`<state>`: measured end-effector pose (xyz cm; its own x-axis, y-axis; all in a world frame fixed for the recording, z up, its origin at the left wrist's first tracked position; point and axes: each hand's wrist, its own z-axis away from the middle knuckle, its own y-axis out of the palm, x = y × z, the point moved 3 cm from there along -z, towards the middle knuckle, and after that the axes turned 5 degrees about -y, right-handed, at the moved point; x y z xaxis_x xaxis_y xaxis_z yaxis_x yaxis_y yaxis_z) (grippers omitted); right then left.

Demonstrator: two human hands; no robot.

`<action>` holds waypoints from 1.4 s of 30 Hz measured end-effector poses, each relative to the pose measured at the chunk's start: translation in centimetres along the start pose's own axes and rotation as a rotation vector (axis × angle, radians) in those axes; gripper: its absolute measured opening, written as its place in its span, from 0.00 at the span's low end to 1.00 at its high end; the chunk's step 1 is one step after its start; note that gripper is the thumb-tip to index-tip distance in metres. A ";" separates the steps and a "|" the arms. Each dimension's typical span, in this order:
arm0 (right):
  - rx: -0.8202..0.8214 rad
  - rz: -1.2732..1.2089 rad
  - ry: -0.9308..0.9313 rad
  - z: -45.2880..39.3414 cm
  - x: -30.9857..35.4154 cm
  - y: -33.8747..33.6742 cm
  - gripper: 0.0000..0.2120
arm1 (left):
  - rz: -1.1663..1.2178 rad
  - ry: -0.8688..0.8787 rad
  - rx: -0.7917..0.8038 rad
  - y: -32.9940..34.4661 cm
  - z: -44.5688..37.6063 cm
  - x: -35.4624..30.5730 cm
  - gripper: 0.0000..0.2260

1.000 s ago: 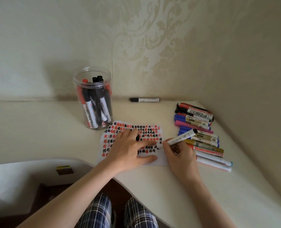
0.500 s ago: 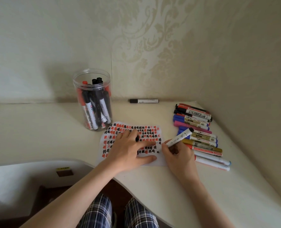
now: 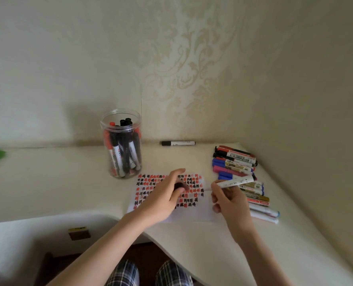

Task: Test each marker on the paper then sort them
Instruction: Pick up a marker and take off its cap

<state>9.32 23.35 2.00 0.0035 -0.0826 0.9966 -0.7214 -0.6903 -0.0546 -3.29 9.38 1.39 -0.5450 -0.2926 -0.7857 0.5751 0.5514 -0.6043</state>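
A jar (image 3: 121,145) of markers is standing left on the bench (image 3: 47,182); the left hand (image 3: 165,198), lifting off the paper (image 3: 194,213), is pinching a dark cap (image 3: 179,185); the right hand (image 3: 232,204) is raising its white marker (image 3: 234,181) off the paper beside the row (image 3: 239,178), so recapping likely follows.

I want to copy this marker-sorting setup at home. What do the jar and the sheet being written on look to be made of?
The jar looks like clear, glossy plastic, though glass is possible: the markers inside show plainly through its wall and the rim catches light. The sheet looks like thin matt white paper: it lies flat on the desk and takes red and black marker marks without shine.
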 end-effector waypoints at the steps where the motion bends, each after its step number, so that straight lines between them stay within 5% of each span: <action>1: 0.003 -0.025 0.003 0.3 0.1 -0.2 0.05 | 0.060 0.009 -0.008 0.1 0.2 -0.1 0.21; 6: 0.002 -0.179 0.042 1.6 0.4 -0.6 0.12 | 0.340 -0.056 -0.053 0.6 0.8 0.0 0.11; 16: 0.028 -0.161 0.016 2.7 1.1 0.3 0.12 | 0.438 -0.049 -0.038 1.0 1.6 -1.0 0.09; 42: 0.097 -0.292 0.043 3.5 1.4 2.3 0.17 | 0.227 0.170 -0.072 0.5 1.9 -2.6 0.05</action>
<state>10.13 19.15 3.01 0.1699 0.1581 0.9727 -0.6246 -0.7462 0.2303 -0.50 8.94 2.86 -0.5052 -0.0242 -0.8626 0.6524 0.6436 -0.4002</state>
